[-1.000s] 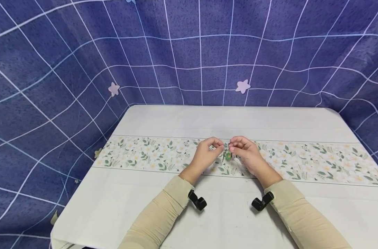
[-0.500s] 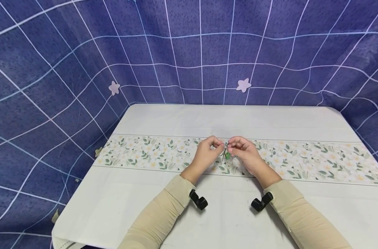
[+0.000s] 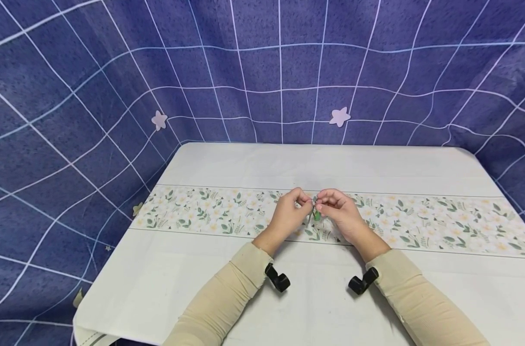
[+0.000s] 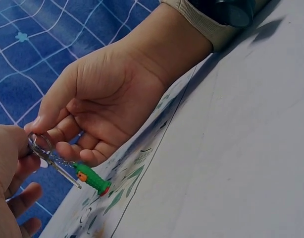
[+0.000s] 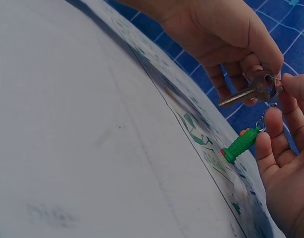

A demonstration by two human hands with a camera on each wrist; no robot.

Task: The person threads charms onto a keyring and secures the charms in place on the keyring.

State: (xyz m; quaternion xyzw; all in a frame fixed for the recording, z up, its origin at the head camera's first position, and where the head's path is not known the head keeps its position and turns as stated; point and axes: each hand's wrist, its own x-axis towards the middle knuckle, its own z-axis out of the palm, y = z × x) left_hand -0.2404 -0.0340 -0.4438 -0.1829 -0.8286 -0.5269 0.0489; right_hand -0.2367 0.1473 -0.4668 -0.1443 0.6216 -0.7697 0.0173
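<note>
My left hand (image 3: 287, 216) and right hand (image 3: 345, 215) meet over the floral strip at mid-table. Between their fingertips is a split key ring (image 4: 47, 141), pinched by the right thumb and finger. In the right wrist view, a metal key (image 5: 241, 96) points left, its head at the ring, against the left thumb and fingers. The left fingertips seem to pinch the key's head, partly hidden there. From the ring hangs a short chain (image 5: 264, 118) with a bumpy green charm (image 5: 240, 147), orange on its side and red at its end. The right hand's other fingers curl loosely near the chain.
A white cloth (image 3: 227, 269) with a floral strip (image 3: 219, 211) covers the table. Blue grid-patterned curtains (image 3: 262, 72) with pale stars hang behind and at both sides. Each sleeved wrist carries a black camera mount (image 3: 277, 278).
Both hands stay nearly in place, the left edging slightly right toward the other. The green charm has turned a little between them, and the head view has tilted slightly.
</note>
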